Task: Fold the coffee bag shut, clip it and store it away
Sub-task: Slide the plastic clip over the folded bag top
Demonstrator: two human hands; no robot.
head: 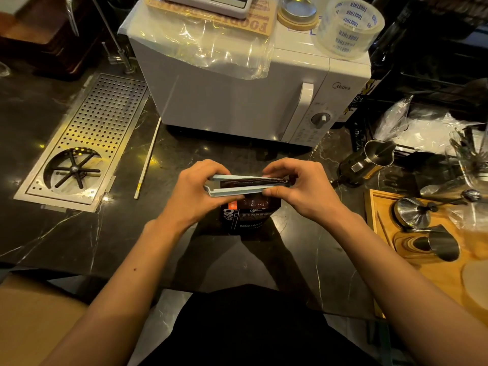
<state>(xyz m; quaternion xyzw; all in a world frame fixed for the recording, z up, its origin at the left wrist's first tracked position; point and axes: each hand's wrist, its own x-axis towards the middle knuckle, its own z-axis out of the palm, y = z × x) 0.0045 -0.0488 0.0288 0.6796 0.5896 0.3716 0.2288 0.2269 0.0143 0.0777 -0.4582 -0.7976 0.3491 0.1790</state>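
Observation:
A dark brown coffee bag (247, 216) with white lettering stands upright on the black marble counter (66, 233), right in front of me. Its folded top lies between the two arms of a long pale blue clip (237, 191). My left hand (196, 194) pinches the clip's left end, where the arms still gape a little. My right hand (303, 188) pinches the right end of the clip and the fold together. The bag's top edge is mostly hidden by the clip and my fingers.
A white microwave (237, 101) stands just behind the bag, with a tape roll (348, 27) on top. A perforated metal drain tray (81, 143) and a white stick (148, 159) lie at left. At right are a steel pitcher (369, 159) and a wooden tray (435, 273) with metal cups.

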